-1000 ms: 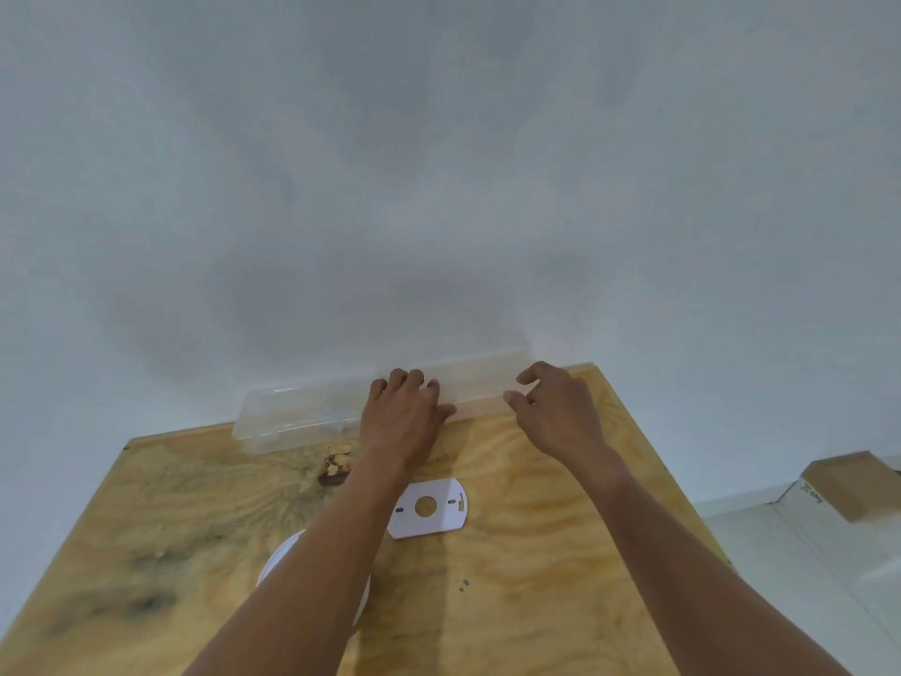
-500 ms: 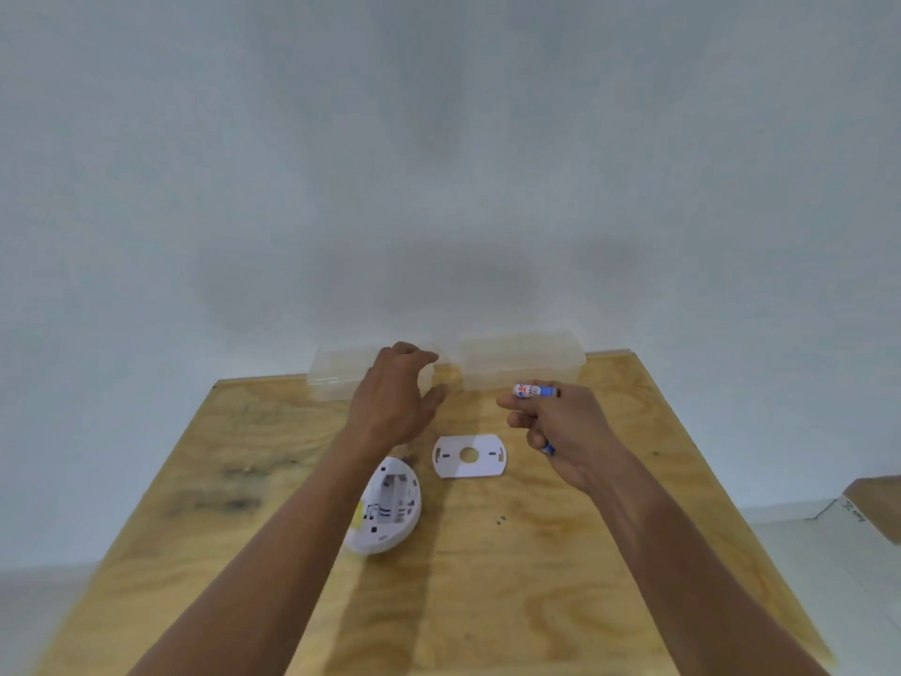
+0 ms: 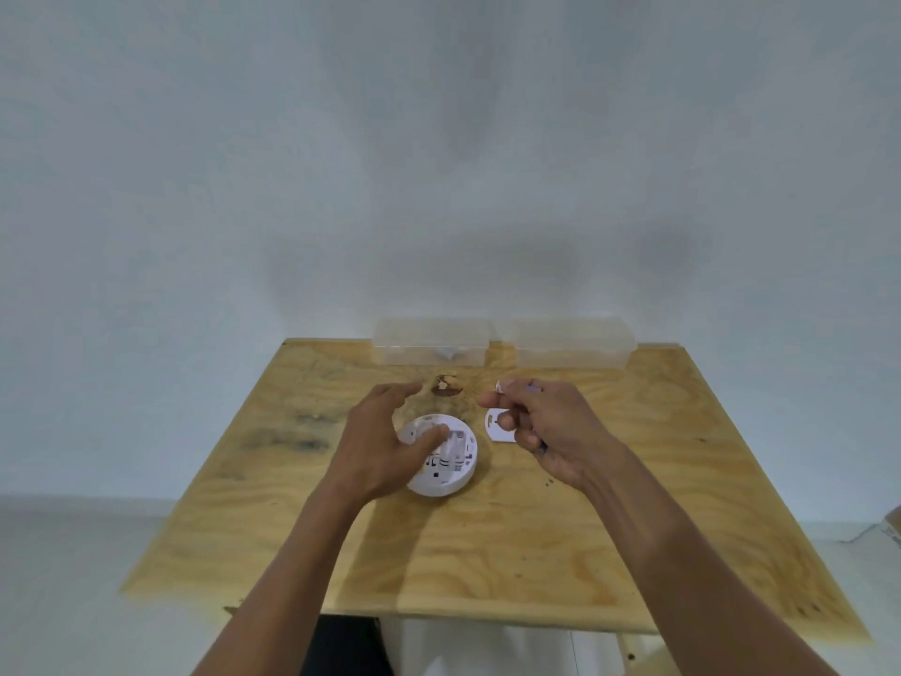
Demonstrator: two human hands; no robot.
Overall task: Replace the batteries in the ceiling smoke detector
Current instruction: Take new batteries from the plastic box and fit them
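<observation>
Your left hand (image 3: 375, 446) hovers over the left side of the smoke detector (image 3: 441, 456), fingers spread and loose, gripping nothing; the thumb tip lies over the open back of the unit, though you cannot tell whether it touches. The detector lies back-up on the plywood table (image 3: 487, 539), directly under and just right of that hand, its battery bay showing. Your right hand (image 3: 551, 431) is curled closed around batteries (image 3: 499, 385): one tip pokes out by the forefinger, and a bit of blue shows at the lower edge of the fist near the little finger. How many it holds cannot be told. The two hands are apart, the detector between them. The white mounting plate (image 3: 495, 424) lies partly beneath your right fingers. Beyond both hands, against the wall, stand two clear plastic boxes (image 3: 429, 341), side by side
</observation>
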